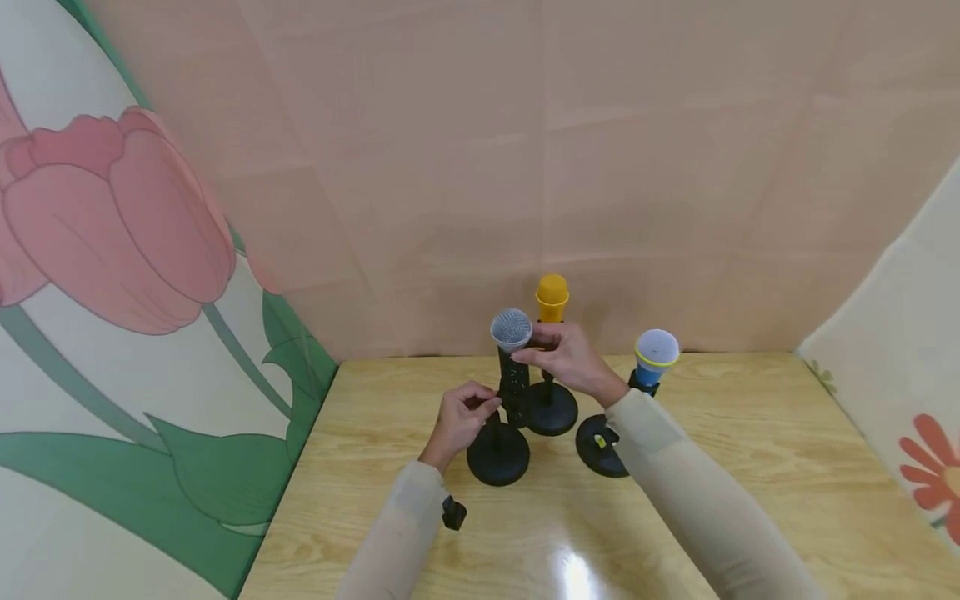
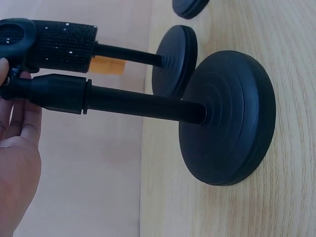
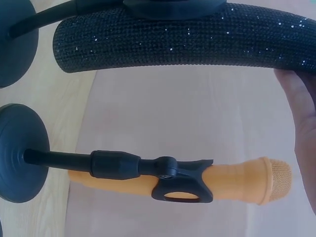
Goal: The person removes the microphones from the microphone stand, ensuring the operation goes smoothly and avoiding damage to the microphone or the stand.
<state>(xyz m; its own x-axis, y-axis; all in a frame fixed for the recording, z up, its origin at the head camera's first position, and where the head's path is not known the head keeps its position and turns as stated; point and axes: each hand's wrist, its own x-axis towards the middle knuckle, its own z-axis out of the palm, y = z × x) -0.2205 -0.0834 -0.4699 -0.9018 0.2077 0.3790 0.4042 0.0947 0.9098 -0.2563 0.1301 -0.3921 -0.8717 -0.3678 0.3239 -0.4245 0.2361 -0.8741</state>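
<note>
Our right hand point(image 1: 566, 360) pinched the glittery black microphone point(image 1: 513, 367) just under its silver head, apparently steadying it upright. Our left hand point(image 1: 461, 417) gripped its stand point(image 1: 498, 450) at the clip, near the worktop point(image 1: 750, 467) centre; orange microphone point(image 1: 552, 298) behind.

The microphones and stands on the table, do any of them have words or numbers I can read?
None can be read.
Black glittery microphone: only sparkles, no letters.
Orange microphone: plain, no print.
Blue microphone: no print shows.
Round black stand bases: only moulded rings.
Small yellow mark on the right-hand base: too small and blurred to read.
Walls: painted flowers, no words.
</note>
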